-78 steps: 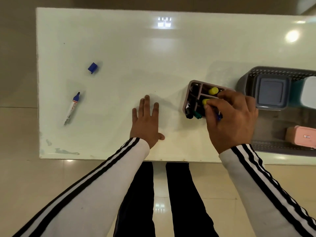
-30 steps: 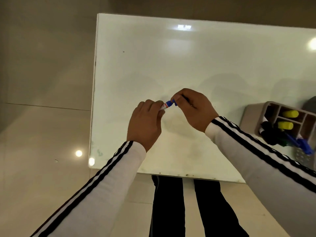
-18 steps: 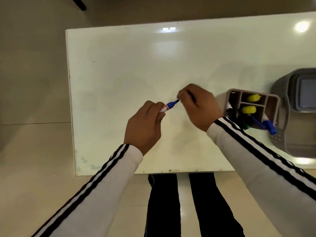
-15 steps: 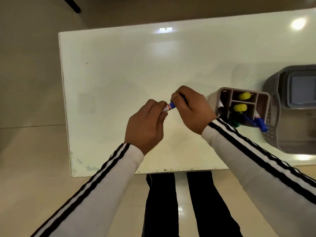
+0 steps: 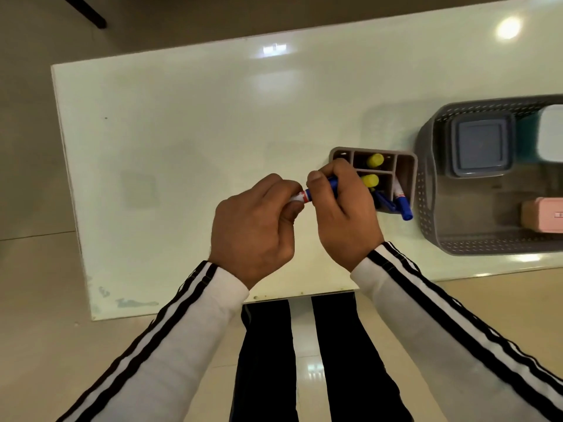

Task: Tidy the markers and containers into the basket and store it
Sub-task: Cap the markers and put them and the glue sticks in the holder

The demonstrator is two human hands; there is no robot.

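Your left hand (image 5: 253,226) grips the marker (image 5: 300,197), your right hand (image 5: 342,217) pinches its blue cap (image 5: 333,184) beside the organizer (image 5: 406,166), near the table (image 5: 182,132) front edge, with room leftward.

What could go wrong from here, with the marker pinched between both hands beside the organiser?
1. The blue cap in the right hand may not be fully seated on the white whiteboard marker that the left hand holds; it could come off later.
2. That hand overlaps the brown plastic pen organiser, whose leaning blue marker sticks out over the rim; a bump might tip it.
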